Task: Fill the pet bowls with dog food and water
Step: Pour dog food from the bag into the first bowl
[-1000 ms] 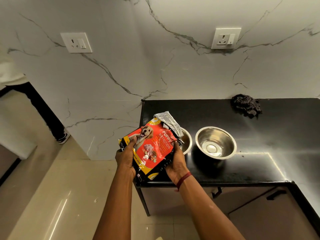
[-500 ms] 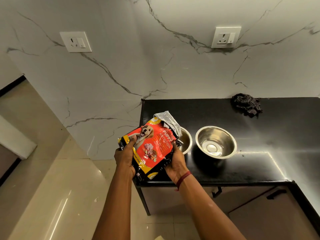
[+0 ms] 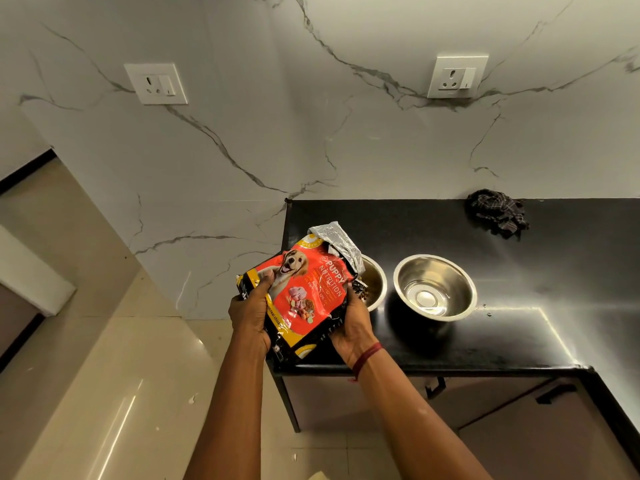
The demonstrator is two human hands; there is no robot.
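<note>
The left hand [image 3: 250, 315] curls its fingers [image 3: 265, 284] over the near-left corner of a red and yellow foil dog-food pouch [image 3: 300, 295]; the right hand [image 3: 349, 325] clamps the pouch's lower right edge. The pouch is tilted, its torn silver mouth over the left steel bowl [image 3: 375, 284], where dark kibble [image 3: 361, 289] shows at the rim. The foil looks soft, crinkly and slick, probably light, so gripping the bottom corners seems soundest. Just right stands an empty round steel bowl [image 3: 434, 287] on the black counter [image 3: 519, 327]. A dark crumpled cloth [image 3: 497, 213] lies far right, well clear; nothing blocks the pour.
</note>
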